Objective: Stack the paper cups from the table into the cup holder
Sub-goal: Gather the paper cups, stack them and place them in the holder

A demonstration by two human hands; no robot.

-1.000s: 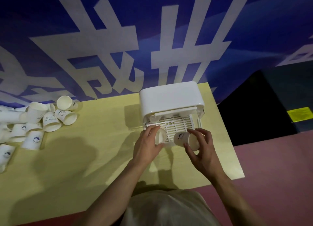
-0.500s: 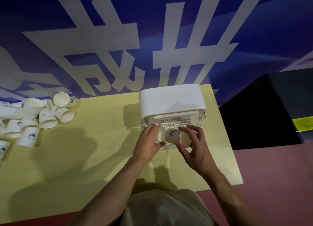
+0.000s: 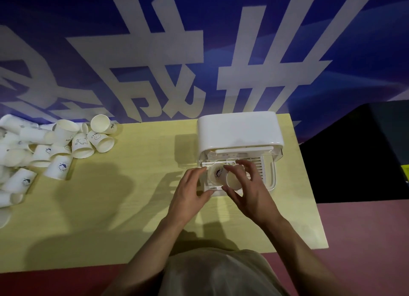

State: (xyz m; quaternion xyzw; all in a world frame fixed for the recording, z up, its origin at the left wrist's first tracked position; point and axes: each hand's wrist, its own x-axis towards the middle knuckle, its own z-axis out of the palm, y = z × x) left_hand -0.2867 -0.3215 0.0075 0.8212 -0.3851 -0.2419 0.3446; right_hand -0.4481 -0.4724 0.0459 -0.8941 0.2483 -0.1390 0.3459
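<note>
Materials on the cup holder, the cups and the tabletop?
Cup holder: looks like glossy white moulded plastic, rounded corners with soft highlights.
Paper cups: matte white paper, printed logos, rolled rims.
Table: pale yellow, probably laminate; faint grain, low sheen.

Large white characters, seemingly "战世", on the blue banner (image 3: 199, 52); small cup (image 3: 100, 139) print illegible.

— What stands behind the desk (image 3: 115, 207)?
— A blue banner (image 3: 66, 52) with large white characters (image 3: 177, 58), running along the desk's far edge.
— And past the right edge?
— A dark, black-sided block (image 3: 354, 158), with a bit of yellow label (image 3: 405, 173) at the picture's border.
— Below the near edge?
— A dull reddish floor (image 3: 365, 240), and beige cloth (image 3: 217, 273) of the person's clothing at the bottom.
</note>
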